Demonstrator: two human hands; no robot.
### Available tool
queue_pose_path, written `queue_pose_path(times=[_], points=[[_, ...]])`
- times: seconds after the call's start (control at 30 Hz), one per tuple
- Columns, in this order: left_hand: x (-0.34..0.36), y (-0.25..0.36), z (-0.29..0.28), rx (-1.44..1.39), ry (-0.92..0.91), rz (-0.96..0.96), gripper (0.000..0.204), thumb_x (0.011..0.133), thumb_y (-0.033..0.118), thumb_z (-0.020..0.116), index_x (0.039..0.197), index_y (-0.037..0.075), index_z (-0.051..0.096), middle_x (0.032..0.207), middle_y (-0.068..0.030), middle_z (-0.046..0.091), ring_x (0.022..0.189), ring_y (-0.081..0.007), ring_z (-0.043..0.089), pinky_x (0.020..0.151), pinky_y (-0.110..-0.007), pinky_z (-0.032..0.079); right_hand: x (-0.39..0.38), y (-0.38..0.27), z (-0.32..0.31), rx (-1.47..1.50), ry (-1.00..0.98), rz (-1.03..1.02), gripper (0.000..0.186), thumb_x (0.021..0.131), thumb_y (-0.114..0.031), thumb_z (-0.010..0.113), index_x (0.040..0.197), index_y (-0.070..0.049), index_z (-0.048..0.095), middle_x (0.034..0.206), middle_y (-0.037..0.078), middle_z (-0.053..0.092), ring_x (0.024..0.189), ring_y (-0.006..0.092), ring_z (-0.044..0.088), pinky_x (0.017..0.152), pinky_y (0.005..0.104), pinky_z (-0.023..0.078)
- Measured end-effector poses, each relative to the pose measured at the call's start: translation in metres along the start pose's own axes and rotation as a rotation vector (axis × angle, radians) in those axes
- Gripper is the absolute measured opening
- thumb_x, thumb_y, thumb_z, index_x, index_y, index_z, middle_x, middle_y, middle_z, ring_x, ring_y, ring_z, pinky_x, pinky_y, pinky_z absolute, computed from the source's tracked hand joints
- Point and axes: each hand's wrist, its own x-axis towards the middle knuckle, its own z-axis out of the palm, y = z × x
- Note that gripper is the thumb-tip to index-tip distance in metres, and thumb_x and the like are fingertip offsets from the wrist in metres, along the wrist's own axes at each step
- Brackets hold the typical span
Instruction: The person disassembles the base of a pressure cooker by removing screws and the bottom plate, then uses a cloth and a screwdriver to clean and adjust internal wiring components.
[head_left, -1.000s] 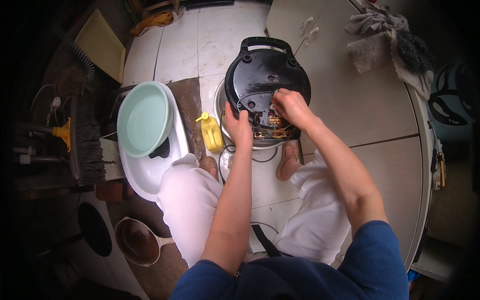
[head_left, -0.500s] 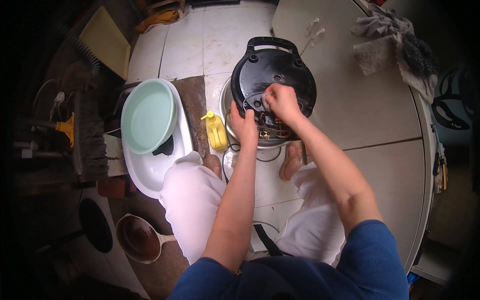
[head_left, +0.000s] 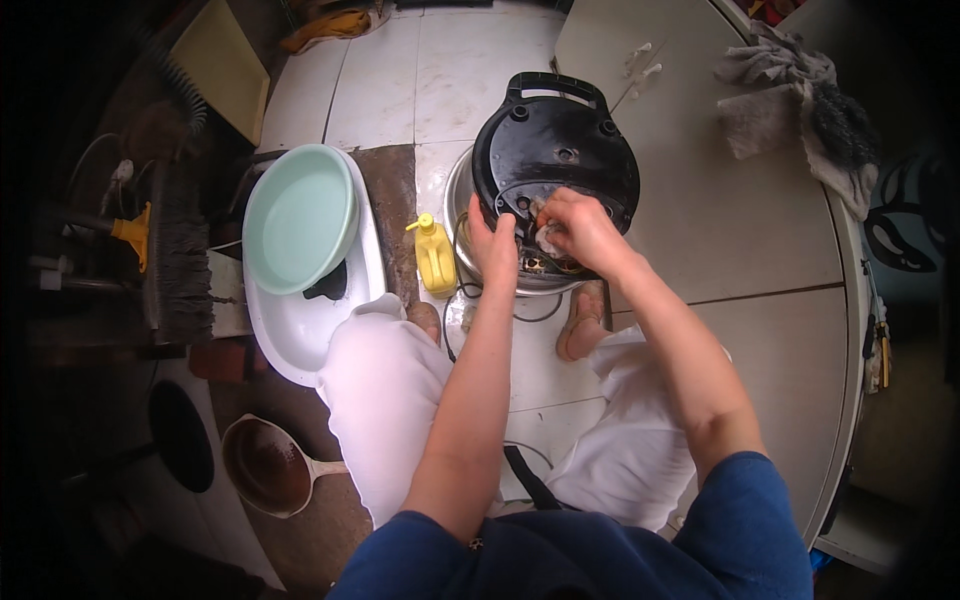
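A round black appliance part [head_left: 565, 125] with a loop handle at its far end lies tilted on a silvery round vessel [head_left: 458, 185]. Small feet and screw holes dot its upper face, and wires [head_left: 568, 266] show in an opening at the near side. My left hand [head_left: 493, 248] grips its left rim, thumb on top, the other fingers partly hidden. Pinched in my right hand [head_left: 590, 230] is a crumpled whitish wad [head_left: 547, 240], perhaps cloth or tissue, pressed to the black face beside the wired opening.
Just left stands a yellow pump bottle [head_left: 434, 262]. Beyond it, a pale green basin [head_left: 298, 225] leans in a white tub [head_left: 372, 250]. A brown-stained pan [head_left: 265, 465] sits lower left. Towels [head_left: 770, 100] hang over the cabinet [head_left: 740, 220] at right. A dark cord [head_left: 540, 315] loops across the floor.
My right hand has slid a little nearer to me over the black face, toward the wired opening, and the wad shows more. My left hand keeps its hold; the view has shifted slightly.
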Motion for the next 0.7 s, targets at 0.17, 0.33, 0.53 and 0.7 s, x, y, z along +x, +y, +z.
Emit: queue_pose_path(times=[0.17, 0.33, 0.53, 0.7], points=[[-0.001, 0.005, 0.001, 0.008, 0.003, 0.006, 0.070, 0.076, 0.019, 0.059, 0.140, -0.001, 0.039, 0.138, -0.0219, 0.044, 0.127, -0.0325, 0.044, 0.107, -0.037, 0.032, 0.000, -0.004, 0.008, -0.186, 0.057, -0.062, 0.019, 0.066, 0.007, 0.065, 0.083, 0.000, 0.060, 0.086, 0.015, 0.056, 0.082, 0.0346, 0.060, 0.070, 0.0422, 0.050], [-0.005, 0.008, 0.001, 0.017, 0.000, 0.003, 0.069, 0.076, 0.017, 0.059, 0.140, -0.002, 0.040, 0.135, -0.0210, 0.045, 0.125, -0.0327, 0.045, 0.107, -0.037, 0.032, -0.004, -0.005, 0.020, -0.401, 0.099, -0.043, 0.014, 0.071, 0.002, 0.059, 0.085, 0.002, 0.060, 0.089, 0.016, 0.058, 0.088, 0.0321, 0.060, 0.073, 0.0400, 0.052], [-0.005, 0.008, 0.001, 0.021, 0.013, 0.011, 0.070, 0.076, 0.018, 0.060, 0.140, -0.001, 0.040, 0.133, -0.0212, 0.045, 0.125, -0.0328, 0.045, 0.107, -0.037, 0.033, 0.006, 0.006, 0.023, -0.519, 0.191, -0.040, 0.010, 0.072, -0.001, 0.057, 0.082, 0.000, 0.059, 0.086, 0.014, 0.058, 0.084, 0.0310, 0.060, 0.072, 0.0390, 0.053], [-0.002, 0.004, 0.001, 0.038, 0.016, 0.020, 0.070, 0.076, 0.019, 0.060, 0.140, -0.001, 0.040, 0.133, -0.0214, 0.046, 0.125, -0.0331, 0.045, 0.107, -0.037, 0.032, 0.024, 0.021, 0.012, -0.507, 0.303, 0.025, 0.007, 0.073, -0.005, 0.060, 0.080, -0.003, 0.062, 0.079, 0.012, 0.060, 0.080, 0.0296, 0.061, 0.070, 0.0398, 0.052]])
